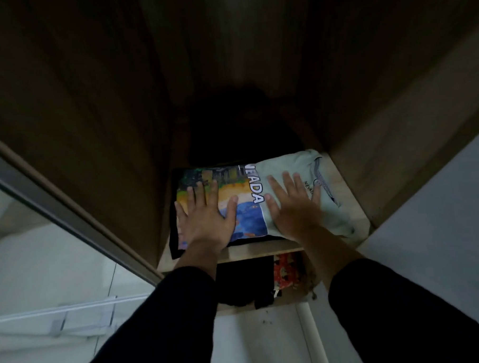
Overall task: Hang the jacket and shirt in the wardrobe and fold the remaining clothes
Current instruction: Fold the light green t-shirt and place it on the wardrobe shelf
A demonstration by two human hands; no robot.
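left hand (pixel 204 218) flat on folded black printed tee (pixel 228 206) | right hand (pixel 294 206) flat on folded pale green tee (pixel 292 165) | pressing both down, probably so stacks sit neat on wooden wardrobe shelf (pixel 263 253)

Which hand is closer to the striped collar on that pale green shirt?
Right. The right hand lies flat on the pale green shirt, fingertips beside its striped collar. The left hand presses the printed shirt, farther away.

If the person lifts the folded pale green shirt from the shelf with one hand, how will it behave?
The pale green shirt is soft cloth, so it would probably sag and unfold. It looks thin, so likely light. Pushed by the flat right hand, it may slide on the smooth wooden shelf, perhaps bunching against the printed black shirt.
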